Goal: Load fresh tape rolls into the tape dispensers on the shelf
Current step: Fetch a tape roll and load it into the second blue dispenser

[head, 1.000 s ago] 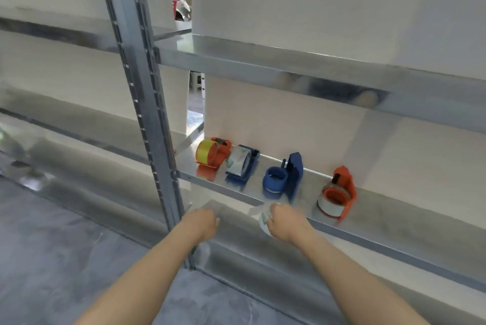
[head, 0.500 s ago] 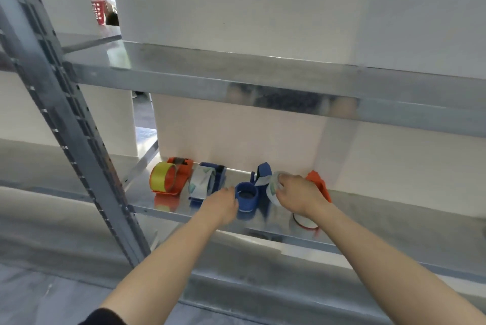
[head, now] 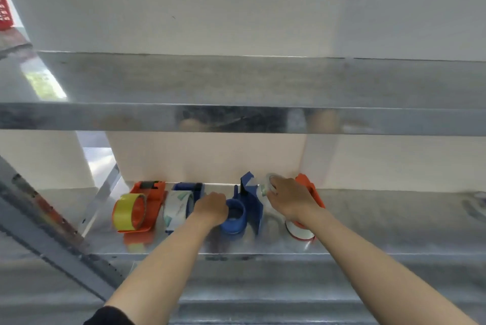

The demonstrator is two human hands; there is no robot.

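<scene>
4 dispensers stand on the grey metal shelf [head: 394, 222]. The empty blue plastic tape dispenser [head: 252, 201] is 3rd from the left. The left hand [head: 211, 207] has its grip clenched on the dispenser at its round blue hub [head: 235, 219], steadying it. The right hand [head: 290, 200] grips the fresh clear printed tape roll [head: 267, 185]. It holds the roll off the shelf, just beside the dispenser's upright end.

The roll sits away from the hub, so it could catch on that upright or go on skewed and jam. The right wrist lies over the orange plastic dispenser [head: 311, 190] and could tip it. If the left grip slackens, the light dispenser may slide on the smooth metal.

1 second ago both hands were at the shelf's front lip, short of the dispensers. Since 0.5 seconds ago they have barely shifted.
</scene>
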